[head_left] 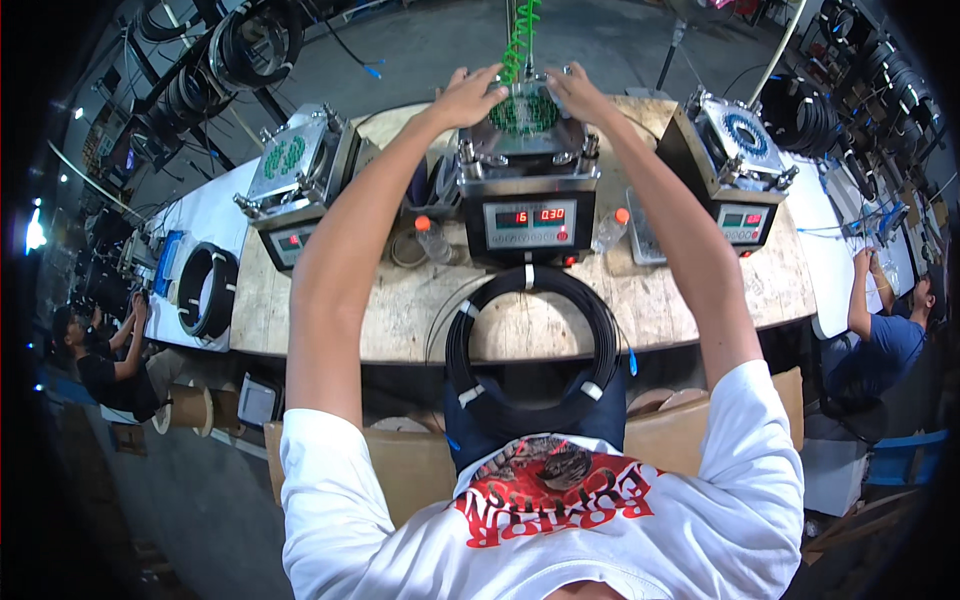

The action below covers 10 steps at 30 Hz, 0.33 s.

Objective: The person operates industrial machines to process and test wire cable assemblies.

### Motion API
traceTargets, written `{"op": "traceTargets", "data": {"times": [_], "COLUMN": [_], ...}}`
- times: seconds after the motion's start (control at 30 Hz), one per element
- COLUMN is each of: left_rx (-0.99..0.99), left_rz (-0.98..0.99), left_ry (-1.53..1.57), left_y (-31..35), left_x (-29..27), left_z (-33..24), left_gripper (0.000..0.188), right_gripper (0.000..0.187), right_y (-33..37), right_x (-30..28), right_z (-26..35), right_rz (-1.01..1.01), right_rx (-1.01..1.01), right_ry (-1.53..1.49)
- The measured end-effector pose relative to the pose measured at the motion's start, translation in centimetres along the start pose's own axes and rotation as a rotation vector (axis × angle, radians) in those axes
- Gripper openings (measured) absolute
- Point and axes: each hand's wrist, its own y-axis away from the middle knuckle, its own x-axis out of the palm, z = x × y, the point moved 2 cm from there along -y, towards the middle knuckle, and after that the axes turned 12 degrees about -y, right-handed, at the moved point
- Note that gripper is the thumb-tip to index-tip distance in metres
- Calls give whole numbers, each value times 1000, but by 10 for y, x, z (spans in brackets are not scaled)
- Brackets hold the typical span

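Both my arms reach forward over a grey metal machine (528,190) with a red-and-green digital display panel on its front. My left hand (468,95) rests on the left side of its round top plate (523,113), which holds several green connectors. My right hand (577,90) presses on the right side of that plate. A green coiled hose (520,40) hangs down onto the plate between my hands. A black cable coil (532,340) with white ties lies on the wooden table (690,300) in front of the machine, reaching over the table's near edge.
Two similar machines stand left (296,175) and right (728,160). Two plastic bottles (432,238) with orange caps flank the middle machine. Another black coil (208,290) lies on a white table at left. A person in black sits at far left, one in blue (890,335) at right.
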Motion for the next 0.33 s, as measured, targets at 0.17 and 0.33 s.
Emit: {"op": "traceTargets", "data": {"times": [0.17, 0.33], "left_rx": [107, -208], "left_rz": [-368, -240], "left_ry": [435, 449], "left_y": [84, 213], "left_x": [-3, 22], "left_z": [28, 9], "left_gripper": [49, 41], "right_gripper": [34, 32], "right_y": [68, 163], "right_x": [-28, -61], "right_z": [24, 51], "right_rz": [-118, -51], "right_rx": [-57, 319], "right_ry": [-235, -124]}}
